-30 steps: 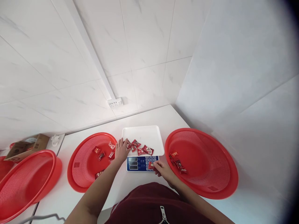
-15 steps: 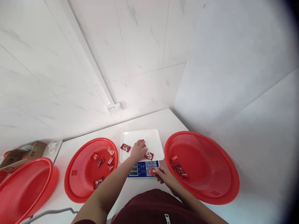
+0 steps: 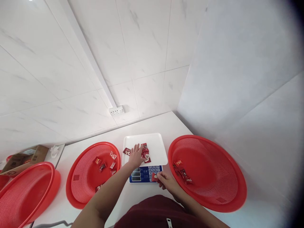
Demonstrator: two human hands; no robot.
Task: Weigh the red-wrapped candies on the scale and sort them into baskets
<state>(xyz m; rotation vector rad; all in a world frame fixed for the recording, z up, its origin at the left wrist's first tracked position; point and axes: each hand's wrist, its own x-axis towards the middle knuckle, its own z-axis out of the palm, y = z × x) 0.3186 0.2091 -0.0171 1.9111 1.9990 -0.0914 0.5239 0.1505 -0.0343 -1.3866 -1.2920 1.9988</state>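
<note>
My left hand [image 3: 136, 156] lies over the white scale tray [image 3: 156, 139] with its fingers spread. Under and beside those fingers is a group of red snack packets [image 3: 145, 152], and a single red packet [image 3: 126, 151] lies by the tray's left edge. My right hand [image 3: 166, 180] pinches a small red packet [image 3: 154, 177] between thumb and fingers. It holds this packet just over the blue keypad panel [image 3: 145, 174] of the scale, below the tray.
A red plastic basket [image 3: 71, 193] with several small packets stands left of the scale. Another red basket [image 3: 239, 193] on the right holds a few packets near its left side. Farther left are a third red basket [image 3: 51, 167] and a cardboard box [image 3: 40, 153]. A wall socket [image 3: 116, 110] is behind.
My left hand has shifted left and its fingers have spread. The packets near it on the tray now lie closer together. My right hand keeps its packet in nearly the same place.
</note>
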